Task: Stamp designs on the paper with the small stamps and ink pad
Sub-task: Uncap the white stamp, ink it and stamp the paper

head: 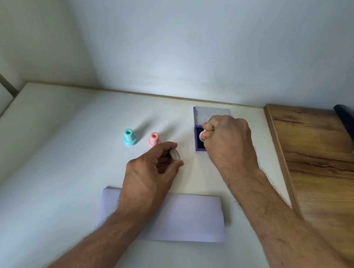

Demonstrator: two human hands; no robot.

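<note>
Head view: right hand (227,137) grip curled on white stamp (202,135) (over ink pad (198,144)).

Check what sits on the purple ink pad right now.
A white stamp, gripped by the right hand, sits over the ink pad. The hand covers most of the pad, so contact is hidden.

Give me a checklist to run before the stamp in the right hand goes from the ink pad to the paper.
1. Ink pad lid open: ok.
2. Right hand grips white stamp over the pad: ok.
3. Stamp face inked: cannot tell, hidden by the hand.
4. Paper lies flat on the table: ok.
5. Paper free of obstruction: not ok, left forearm crosses it.
6. Left hand holds a second stamp: ok.
</note>
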